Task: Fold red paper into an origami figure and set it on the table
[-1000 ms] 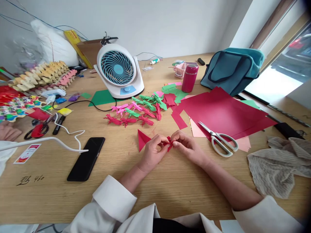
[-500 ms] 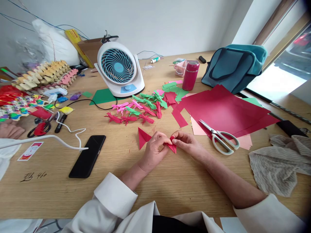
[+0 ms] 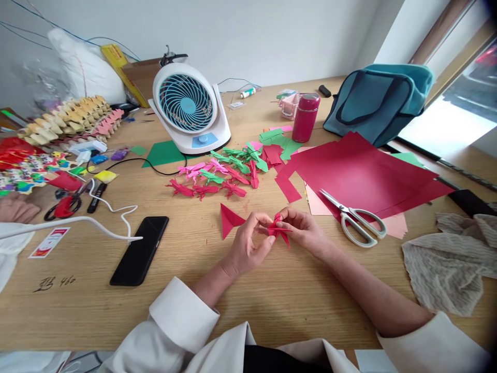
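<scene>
Red folded-paper figure [image 3: 280, 228], just one, is pinched in my right hand [image 3: 306, 233] over the pale wooden bench [image 3: 295, 305]; whether my left hand [image 3: 245, 249] grips, I can't tell. I count one red paper triangle [image 3: 229, 221] nearby. More of the figure's pointed ends show than earlier.

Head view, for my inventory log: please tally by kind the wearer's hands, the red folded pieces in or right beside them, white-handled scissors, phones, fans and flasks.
Hands: 2 (left hand, right hand)
Red folded pieces: 2 (held piece, loose triangle)
White-handled scissors: 1
Phone: 1
Fan: 1
Flask: 1
Total: 8
</scene>
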### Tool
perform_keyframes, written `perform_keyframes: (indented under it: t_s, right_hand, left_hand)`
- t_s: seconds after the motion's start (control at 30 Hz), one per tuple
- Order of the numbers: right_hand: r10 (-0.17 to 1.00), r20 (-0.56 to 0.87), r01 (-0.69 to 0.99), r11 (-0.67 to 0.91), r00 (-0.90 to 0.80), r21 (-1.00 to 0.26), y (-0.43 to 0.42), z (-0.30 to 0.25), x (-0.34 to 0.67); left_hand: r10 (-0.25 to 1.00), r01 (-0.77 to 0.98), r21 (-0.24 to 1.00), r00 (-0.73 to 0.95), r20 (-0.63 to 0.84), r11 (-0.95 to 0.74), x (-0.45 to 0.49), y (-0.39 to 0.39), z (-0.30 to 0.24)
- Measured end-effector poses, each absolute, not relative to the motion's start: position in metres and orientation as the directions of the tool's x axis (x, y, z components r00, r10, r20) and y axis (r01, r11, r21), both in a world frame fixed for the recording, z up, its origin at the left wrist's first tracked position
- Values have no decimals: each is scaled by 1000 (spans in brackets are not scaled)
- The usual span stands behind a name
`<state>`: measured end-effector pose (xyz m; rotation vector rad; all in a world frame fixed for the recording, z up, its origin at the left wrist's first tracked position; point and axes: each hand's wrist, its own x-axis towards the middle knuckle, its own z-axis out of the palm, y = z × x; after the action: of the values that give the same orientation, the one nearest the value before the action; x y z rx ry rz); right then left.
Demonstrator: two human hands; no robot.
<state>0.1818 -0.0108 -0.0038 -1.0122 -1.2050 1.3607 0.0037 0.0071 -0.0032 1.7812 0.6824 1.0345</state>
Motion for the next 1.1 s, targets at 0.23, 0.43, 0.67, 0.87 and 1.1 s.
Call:
perform_keyframes:
  t_s: [0.23, 0.43, 0.67, 0.87, 1.1]
  right_hand:
    - [983, 40, 17, 44, -178, -999, -14, -3, 185]
    - [960, 28, 190, 84, -280, -978, -20, 7, 187]
    - [955, -3, 248, 74, -297, -966, -22, 10, 186]
    - [955, -24, 291, 66, -295, -955, -24, 14, 186]
    - [958, -10, 315, 85, -287, -945, -24, 18, 186]
  left_hand:
    - [887, -58, 998, 458, 61, -38, 2, 20, -6]
    - [828, -151, 933, 522, -204, 326, 4, 23, -5]
    - [763, -128, 890, 577, -292, 437, 1, 24, 2]
    - [756, -65, 914, 587, -290, 401, -2, 26, 5]
    - [772, 11, 936, 562, -296, 351, -4, 27, 10]
